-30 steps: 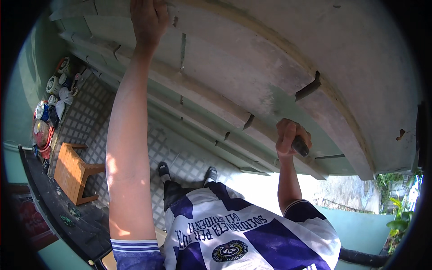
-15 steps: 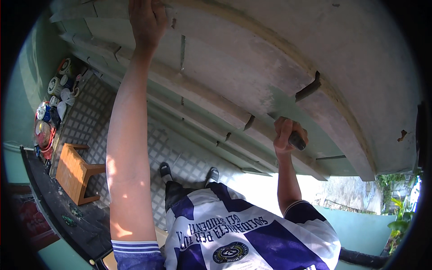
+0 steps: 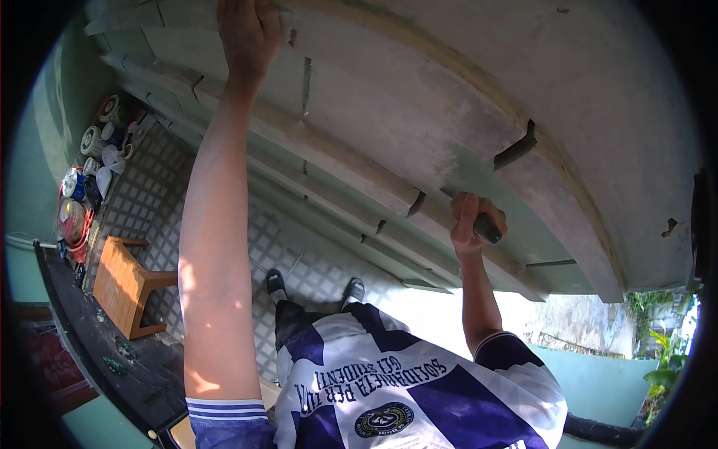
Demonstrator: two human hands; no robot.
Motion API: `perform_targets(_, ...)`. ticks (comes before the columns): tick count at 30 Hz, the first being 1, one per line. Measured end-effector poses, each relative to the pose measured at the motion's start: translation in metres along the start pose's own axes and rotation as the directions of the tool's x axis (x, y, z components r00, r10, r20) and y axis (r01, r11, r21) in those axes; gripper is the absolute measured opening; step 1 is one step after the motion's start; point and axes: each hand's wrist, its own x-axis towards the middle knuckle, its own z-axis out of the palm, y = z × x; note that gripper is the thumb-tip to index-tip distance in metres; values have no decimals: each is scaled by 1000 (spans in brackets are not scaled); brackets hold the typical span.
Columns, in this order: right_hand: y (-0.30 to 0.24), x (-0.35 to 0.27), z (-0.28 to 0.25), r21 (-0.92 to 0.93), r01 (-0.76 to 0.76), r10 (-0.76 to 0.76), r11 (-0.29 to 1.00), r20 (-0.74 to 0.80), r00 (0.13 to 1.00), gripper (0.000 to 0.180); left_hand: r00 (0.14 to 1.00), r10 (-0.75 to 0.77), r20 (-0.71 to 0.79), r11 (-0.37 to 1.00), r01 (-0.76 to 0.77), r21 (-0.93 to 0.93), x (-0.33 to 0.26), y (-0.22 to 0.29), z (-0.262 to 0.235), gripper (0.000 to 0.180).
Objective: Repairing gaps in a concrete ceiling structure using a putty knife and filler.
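Overhead, a large pale grey-green curved wooden surface with raised ribs [image 3: 419, 112], worn and patchy, with short dark metal brackets [image 3: 514, 152] standing out of it. Left hand [image 3: 250, 34] laid flat and open against the upper edge of this surface, fingers spread, grasping nothing. Right hand [image 3: 471, 221] clenched around a dark short-handled tool [image 3: 486, 228], pressed to the lower rib of the surface, near a bracket.

Below, a floor of grey patterned tiles [image 3: 179, 194], with two feet in dark shoes [image 3: 277, 283] on it. A small orange wooden stool [image 3: 123, 284] at the left side of the floor; beyond it, by the green wall [image 3: 45, 135], a heap of round containers and cups [image 3: 93, 161], too small to tell apart. A dark narrow ledge [image 3: 90, 337] at the lower left.

Working end of the tool hidden by the fingers; cannot tell its kind. Top of the left hand cut off by the upper rim.
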Motion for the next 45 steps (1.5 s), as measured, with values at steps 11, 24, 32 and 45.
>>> perform_targets(11,2,0,-10,-27,93,-92,995,15,996,30,999,25,-36,998,-27,-59,1,1,7,17)
perform_targets(24,-4,7,0,14,154,-155,988,57,986,30,999,42,-26,999,-42,9,-2,-10,2,17)
perform_targets(32,-6,7,5,76,218,-224,973,81,971,27,997,66,-45,998,-65,8,-3,-12,0,22)
perform_targets(45,4,-4,-5,-2,114,-114,993,69,991,28,998,40,-48,997,-43,-57,4,2,-2,22)
